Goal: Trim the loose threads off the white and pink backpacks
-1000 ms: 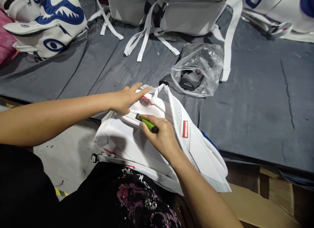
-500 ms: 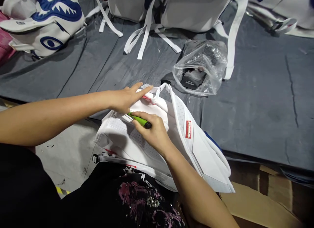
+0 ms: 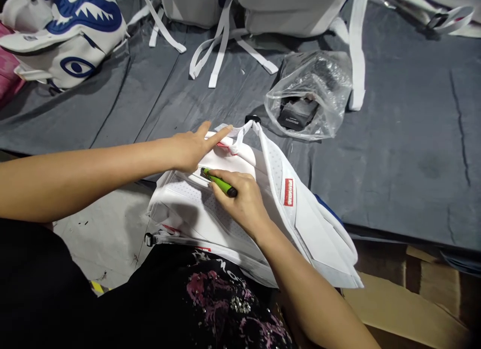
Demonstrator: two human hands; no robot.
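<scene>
A white backpack (image 3: 233,223) lies on its side across the table edge and against my body, its straps bearing red labels. My left hand (image 3: 193,148) rests flat on its upper part with fingers spread, beside the red trim. In my right hand (image 3: 240,196) is a slim green pen-like tool with black ends (image 3: 221,184). Its dark tip meets the white fabric just right of my left hand; the exact kind of tool cannot be made out. A black buckle (image 3: 252,119) sits at the top of the strap.
Beyond the backpack, a clear plastic bag (image 3: 326,98) with black items inside lies on the grey-covered table (image 3: 406,138). Grey bags (image 3: 296,13) with hanging white straps stand at the back. A white and blue shark-face bag (image 3: 86,43) is at left. Cardboard (image 3: 398,304) lies lower right.
The tool and my right hand have shifted slightly right, and the tool's dark tip now shows. My left hand stays nearly in place. The whole view has tilted a little.
</scene>
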